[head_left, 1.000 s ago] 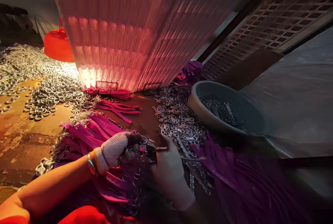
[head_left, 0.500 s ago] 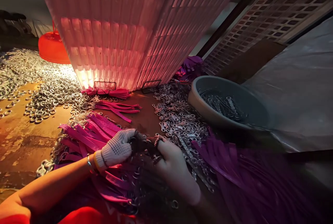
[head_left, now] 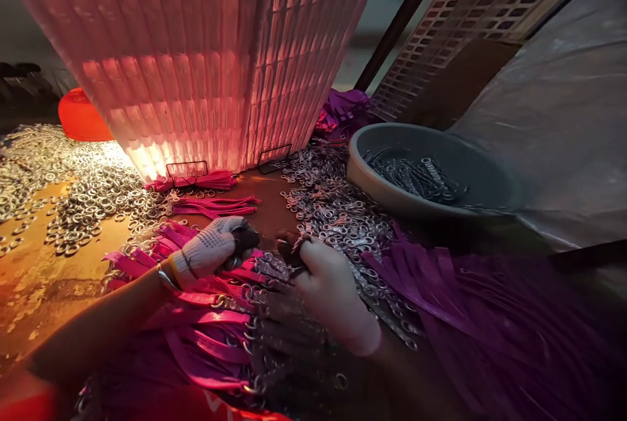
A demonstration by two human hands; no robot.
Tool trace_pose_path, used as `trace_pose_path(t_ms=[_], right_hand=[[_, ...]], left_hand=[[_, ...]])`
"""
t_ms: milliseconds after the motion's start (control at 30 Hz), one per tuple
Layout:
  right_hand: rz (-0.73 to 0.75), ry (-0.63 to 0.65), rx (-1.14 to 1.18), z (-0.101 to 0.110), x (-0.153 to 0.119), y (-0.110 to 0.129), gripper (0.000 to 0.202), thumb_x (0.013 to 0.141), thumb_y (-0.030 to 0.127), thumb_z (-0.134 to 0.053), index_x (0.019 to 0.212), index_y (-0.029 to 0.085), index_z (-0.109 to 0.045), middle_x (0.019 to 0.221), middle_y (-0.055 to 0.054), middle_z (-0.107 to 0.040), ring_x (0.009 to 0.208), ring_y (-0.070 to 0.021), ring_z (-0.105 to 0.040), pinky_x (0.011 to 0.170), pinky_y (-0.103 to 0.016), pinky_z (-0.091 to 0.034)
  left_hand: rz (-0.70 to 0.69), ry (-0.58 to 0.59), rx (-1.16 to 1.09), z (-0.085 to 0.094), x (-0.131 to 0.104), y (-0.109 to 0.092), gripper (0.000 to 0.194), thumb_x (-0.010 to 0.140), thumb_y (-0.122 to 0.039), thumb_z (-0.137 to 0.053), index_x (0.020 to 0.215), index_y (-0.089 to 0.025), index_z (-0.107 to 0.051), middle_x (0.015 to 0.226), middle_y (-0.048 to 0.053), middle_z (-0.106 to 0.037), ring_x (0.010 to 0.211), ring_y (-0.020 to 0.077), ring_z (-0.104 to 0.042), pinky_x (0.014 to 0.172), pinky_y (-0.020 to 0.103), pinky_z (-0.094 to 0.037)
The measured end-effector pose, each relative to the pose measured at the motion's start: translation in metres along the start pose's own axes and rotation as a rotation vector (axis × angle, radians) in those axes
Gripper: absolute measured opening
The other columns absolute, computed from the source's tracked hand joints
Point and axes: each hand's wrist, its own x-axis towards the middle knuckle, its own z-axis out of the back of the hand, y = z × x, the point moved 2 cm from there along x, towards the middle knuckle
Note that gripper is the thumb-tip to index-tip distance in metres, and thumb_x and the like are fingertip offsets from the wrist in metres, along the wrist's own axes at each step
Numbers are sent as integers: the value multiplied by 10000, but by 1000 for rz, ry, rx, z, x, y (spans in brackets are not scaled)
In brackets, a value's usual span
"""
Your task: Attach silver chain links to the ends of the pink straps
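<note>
My left hand (head_left: 215, 245), in a white dotted glove with dark fingertips, is closed over the pile of pink straps (head_left: 210, 316); what its fingers hold is too small and dark to tell. Just to its right, my right hand (head_left: 333, 284), gloved in the same way, has its dark fingertips pressed together around something I cannot make out. A narrow gap separates the two hands. Metal rings sit at the ends of the straps beneath them. Behind my right hand lies a heap of small metal clasps (head_left: 337, 212).
A grey basin (head_left: 470, 209) with metal chain pieces stands at the right, above purple straps (head_left: 455, 303). Loose metal rings (head_left: 93, 202) cover the left, under an orange lamp (head_left: 83, 115). Tall translucent ribbed panels (head_left: 196, 81) rise at the back.
My hands, which were together, are now slightly apart. The view has shifted, so the basin and panels appear further left and the pile of straps shows more.
</note>
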Motion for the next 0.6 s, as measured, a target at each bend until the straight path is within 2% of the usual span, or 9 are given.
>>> trace_pose_path(t_ms=[167,300,400,500,600], right_hand=[[18,211,-108,-4,17,3,194,682,66,-481,797,178,-590,853,-94,-652,746,-203,-559,642,-296,-316],[58,347,-172,-4,28,9,70,732,180,-544,773,186,-601,767,-84,-668,667,-201,-560,579,-313,-254],[58,389,-183,-8,32,6,121,753,251,-581,830,171,-629,768,-101,-685,651,-210,-573,560,-317,-224],[-94,340,-22,-18,37,-12,107,803,244,-548,824,181,-632,727,-73,-675,615,-187,-546,554,-300,-241],[-277,77,237,-26,42,-45,208,856,301,-474,781,194,-636,647,-27,-615,604,-169,-483,573,-282,-288]], left_hand=[[-34,18,142,-10,4,11,54,769,-210,-533,728,-174,-536,536,-30,-533,369,66,-445,350,167,-322],[37,21,-6,-10,10,12,79,767,-248,-551,738,-179,-525,527,-31,-511,356,65,-419,341,168,-287],[58,-8,-117,-6,20,11,102,765,-275,-578,758,-180,-544,528,-35,-500,368,61,-404,359,167,-284],[27,2,-68,7,42,12,100,772,-250,-566,803,-168,-615,553,-25,-520,390,62,-400,385,177,-283],[22,-25,313,29,73,23,111,743,-162,-590,792,-156,-689,550,-11,-544,434,90,-438,429,201,-305]])
